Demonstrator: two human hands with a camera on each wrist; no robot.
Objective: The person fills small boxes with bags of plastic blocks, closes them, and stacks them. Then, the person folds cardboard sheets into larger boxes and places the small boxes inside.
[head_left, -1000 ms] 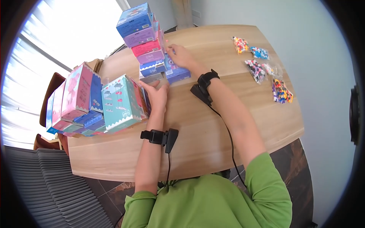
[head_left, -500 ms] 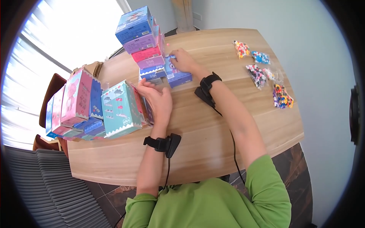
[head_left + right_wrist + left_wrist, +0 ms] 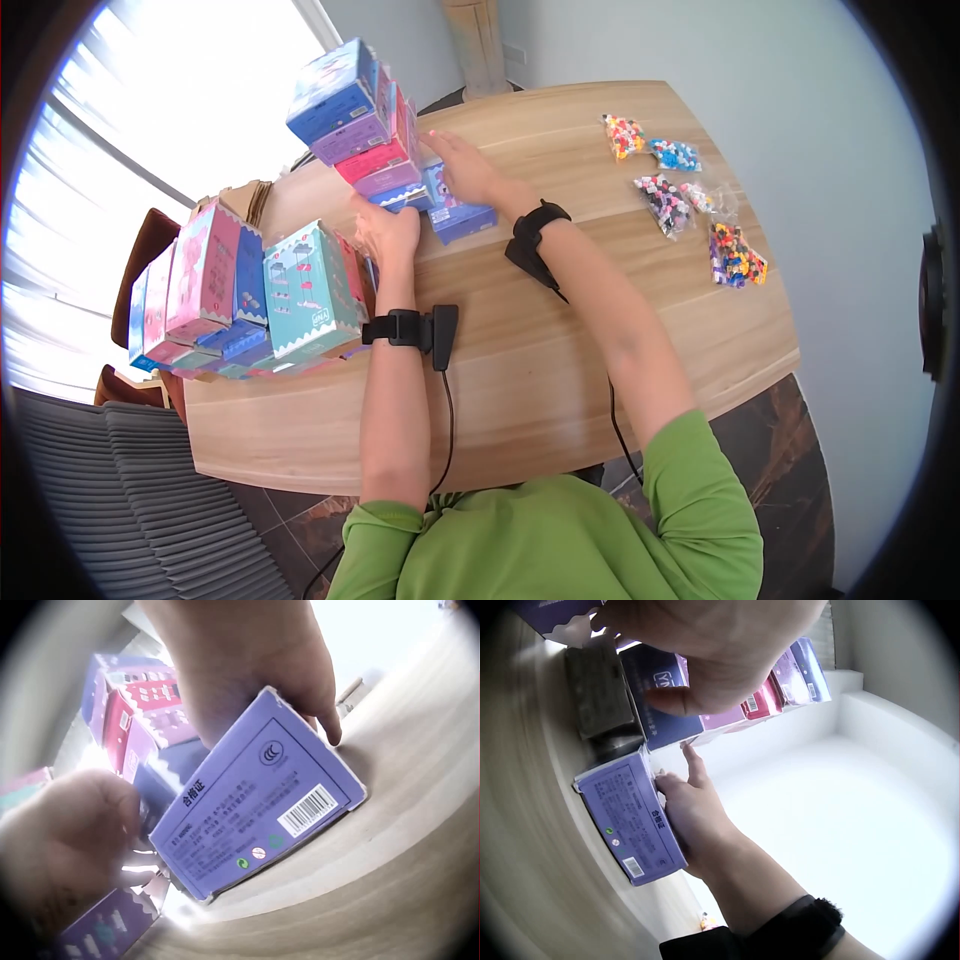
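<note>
A tall stack of toy boxes [image 3: 375, 150] in blue, purple and red stands toward the back left of the table. My left hand [image 3: 388, 230] is at its lower near side, fingers toward the left side and thumb spread before the dark blue box [image 3: 656, 697]. My right hand [image 3: 468, 172] reaches along the stack's right side with its fingers extended. Under that palm, a purple-blue box [image 3: 262, 795] rests on the table beside the stack, its printed end with a barcode facing me. A grey box [image 3: 598, 690] sits at the bottom of the stack.
More upright toy boxes, among them a teal one [image 3: 312, 290] and a pink one [image 3: 203, 270], are grouped at the left edge. Several clear bags of coloured pieces [image 3: 738, 255] lie at the right. Flattened cardboard [image 3: 243, 200] is behind the left group.
My left hand has moved forward and left, from beside the teal box to the stack. The right hand's fingers have straightened forward along the stack, which now leans further left in view.
</note>
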